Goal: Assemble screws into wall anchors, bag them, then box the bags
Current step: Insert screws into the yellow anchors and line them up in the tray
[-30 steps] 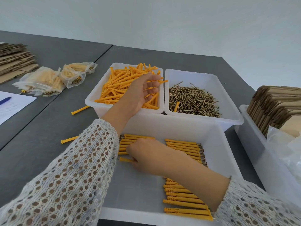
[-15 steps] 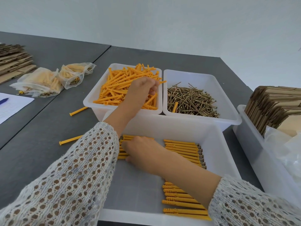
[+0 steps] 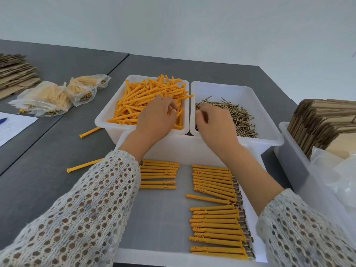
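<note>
Right hand (image 3: pixel 215 124) moved from front tray (image 3: pixel 194 151) up over screws (image 3: pixel 233 116) in right bin (image 3: pixel 269 120); fingers curled, pinch contents unclear. Left hand (image 3: pixel 157 117) curled among anchors (image 3: pixel 146 97), grasp hidden. Anchors light, stiff plastic: take mid-shaft. Screws thin, slippery, sharp: pinch near head.

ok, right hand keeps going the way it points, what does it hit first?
Most likely the screws piled in the white bin: the right hand reaches forward and down over them. Whether it already touches them is unclear.

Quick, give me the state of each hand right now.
Left hand: fingers curled in the anchor bin, hold unclear.
Right hand: fingers curled over the screws, hold unclear.
</note>
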Demonstrator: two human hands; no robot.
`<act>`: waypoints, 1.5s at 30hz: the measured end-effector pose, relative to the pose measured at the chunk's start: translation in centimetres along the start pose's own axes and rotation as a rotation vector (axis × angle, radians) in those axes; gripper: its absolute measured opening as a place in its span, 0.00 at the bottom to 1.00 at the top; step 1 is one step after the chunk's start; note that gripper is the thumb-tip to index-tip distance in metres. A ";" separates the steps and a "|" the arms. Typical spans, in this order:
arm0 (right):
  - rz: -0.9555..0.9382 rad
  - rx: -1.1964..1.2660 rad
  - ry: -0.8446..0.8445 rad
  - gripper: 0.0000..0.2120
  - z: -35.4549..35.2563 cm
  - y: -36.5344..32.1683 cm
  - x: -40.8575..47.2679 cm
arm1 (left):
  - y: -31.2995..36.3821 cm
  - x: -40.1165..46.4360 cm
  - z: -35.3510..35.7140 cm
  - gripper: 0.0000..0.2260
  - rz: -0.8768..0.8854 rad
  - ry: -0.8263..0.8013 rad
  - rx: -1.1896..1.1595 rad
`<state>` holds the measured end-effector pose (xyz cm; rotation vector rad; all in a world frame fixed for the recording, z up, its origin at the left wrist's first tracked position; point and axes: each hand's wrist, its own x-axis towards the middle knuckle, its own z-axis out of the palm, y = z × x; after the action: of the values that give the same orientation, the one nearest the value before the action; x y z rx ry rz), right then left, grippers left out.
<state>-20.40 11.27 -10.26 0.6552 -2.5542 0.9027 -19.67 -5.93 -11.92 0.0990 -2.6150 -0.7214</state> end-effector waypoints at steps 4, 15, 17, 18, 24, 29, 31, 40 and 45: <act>0.236 -0.190 0.009 0.09 -0.4 4.4 1.3 | -0.3 0.3 0.5 0.12 -0.004 -0.160 0.186; 0.559 -0.409 -0.459 0.22 0.0 5.2 2.9 | 0.0 0.3 0.4 0.15 0.034 -0.293 0.288; 0.615 -0.398 -0.488 0.21 0.0 5.1 3.1 | 0.1 0.1 0.3 0.14 0.026 -0.263 0.255; 0.642 -0.389 -0.498 0.21 0.0 5.1 3.2 | 0.1 0.0 0.2 0.14 0.020 -0.240 0.226; 0.661 -0.260 -0.443 0.06 0.0 5.6 3.3 | 0.3 -0.4 0.1 0.12 0.043 -0.134 0.114; 0.640 -0.259 -0.481 0.08 0.1 6.1 3.8 | 0.1 -0.4 0.3 0.12 0.142 -0.020 0.037; 0.629 -0.267 -0.498 0.08 0.1 6.4 4.0 | 0.2 -0.5 0.4 0.12 0.201 0.034 0.016; 0.511 -0.229 -0.228 0.11 -0.5 6.2 3.1 | 1.0 -0.8 0.5 0.06 0.351 0.085 -0.051; 0.427 -0.145 -0.072 0.08 -0.5 6.3 2.7 | 1.0 -0.8 0.6 0.08 0.310 0.066 -0.074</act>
<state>-25.89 15.13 -11.72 0.0983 -2.8477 0.8177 -19.10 -4.67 -12.20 -0.2931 -2.4595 -0.6890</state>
